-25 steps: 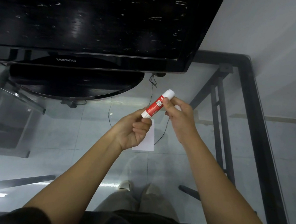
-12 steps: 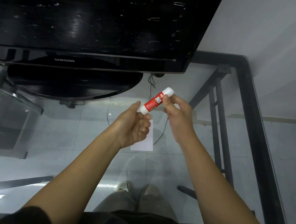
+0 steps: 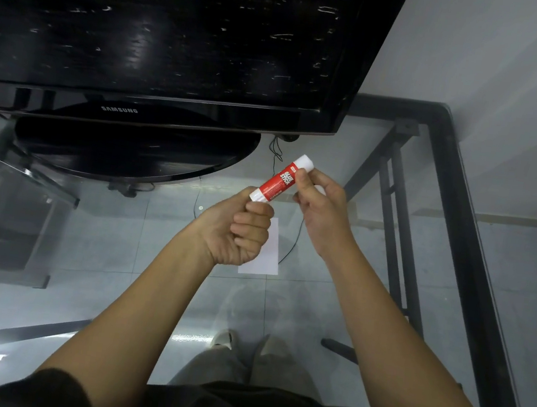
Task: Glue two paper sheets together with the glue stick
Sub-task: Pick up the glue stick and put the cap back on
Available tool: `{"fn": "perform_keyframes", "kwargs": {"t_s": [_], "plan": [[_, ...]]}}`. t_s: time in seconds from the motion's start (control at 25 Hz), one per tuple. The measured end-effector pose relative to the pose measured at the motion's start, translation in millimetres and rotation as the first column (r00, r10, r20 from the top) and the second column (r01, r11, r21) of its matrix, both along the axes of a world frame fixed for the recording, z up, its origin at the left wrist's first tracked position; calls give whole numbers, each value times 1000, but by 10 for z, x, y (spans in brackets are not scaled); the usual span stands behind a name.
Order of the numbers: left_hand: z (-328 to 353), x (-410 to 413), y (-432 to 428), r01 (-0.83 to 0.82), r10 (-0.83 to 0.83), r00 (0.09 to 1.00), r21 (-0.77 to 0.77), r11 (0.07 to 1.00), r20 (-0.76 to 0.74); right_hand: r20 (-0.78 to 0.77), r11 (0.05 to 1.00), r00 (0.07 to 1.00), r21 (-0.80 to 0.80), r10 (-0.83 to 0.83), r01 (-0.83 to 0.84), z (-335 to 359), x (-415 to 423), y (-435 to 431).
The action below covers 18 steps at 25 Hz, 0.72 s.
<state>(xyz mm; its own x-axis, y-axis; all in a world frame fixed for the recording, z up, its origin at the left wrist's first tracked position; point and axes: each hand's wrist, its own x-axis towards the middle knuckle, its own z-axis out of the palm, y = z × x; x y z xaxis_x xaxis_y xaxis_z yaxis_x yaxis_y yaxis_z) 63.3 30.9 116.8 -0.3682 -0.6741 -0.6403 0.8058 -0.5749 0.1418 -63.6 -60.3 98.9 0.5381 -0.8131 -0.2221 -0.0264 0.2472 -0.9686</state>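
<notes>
A red glue stick (image 3: 278, 179) with white ends is held tilted above the glass table, its upper white end pointing up and to the right. My right hand (image 3: 323, 207) grips its upper half. My left hand (image 3: 237, 231) pinches its lower white end between thumb and forefinger, the other fingers curled. A white paper sheet (image 3: 265, 254) lies flat on the glass below the hands, largely hidden by my left hand; whether it is one sheet or two stacked I cannot tell.
A large black television (image 3: 166, 32) on an oval base (image 3: 130, 154) stands at the back of the glass table (image 3: 333, 297). The table's black metal frame (image 3: 477, 265) runs along the right side. A thin cable (image 3: 292, 244) trails under the glass.
Both hands and the glue stick have hardly moved. My left hand's grip on the lower white end has shifted slightly, as if turning it.
</notes>
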Motion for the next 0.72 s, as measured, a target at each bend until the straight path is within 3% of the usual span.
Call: {"fn": "perform_keyframes", "kwargs": {"t_s": [0.04,0.12,0.2,0.28,0.4,0.44,0.56,0.72], "plan": [[8,17,12,22,-22,1000,-8,1000,-18,-3,1000,1000,-8,11,-11,7,1,2],[37,17,-2,26,-28,980,9,1000,197,-3,1000,1000,-4,10,-10,16,4,6],[34,-39,-12,-47,66,838,-49,998,542,0,1000,1000,3,-3,3,11,-3,5],[-14,-86,-14,-151,240,674,-189,970,699,-17,1000,1000,-12,11,-12,12,-9,7],[-61,-81,8,-208,373,584,-311,927,721,-105,997,993,-39,61,-65,8,9,-9],[-68,-72,13,-220,382,564,-313,924,732,-107,999,994,23,32,-30,3,22,-21],[-100,-70,30,-242,385,536,-300,923,751,-43,973,994,204,-103,110,0,9,-81],[-138,-86,43,-196,349,503,-288,937,791,21,986,998,160,-58,54,-38,-44,-108]]}}
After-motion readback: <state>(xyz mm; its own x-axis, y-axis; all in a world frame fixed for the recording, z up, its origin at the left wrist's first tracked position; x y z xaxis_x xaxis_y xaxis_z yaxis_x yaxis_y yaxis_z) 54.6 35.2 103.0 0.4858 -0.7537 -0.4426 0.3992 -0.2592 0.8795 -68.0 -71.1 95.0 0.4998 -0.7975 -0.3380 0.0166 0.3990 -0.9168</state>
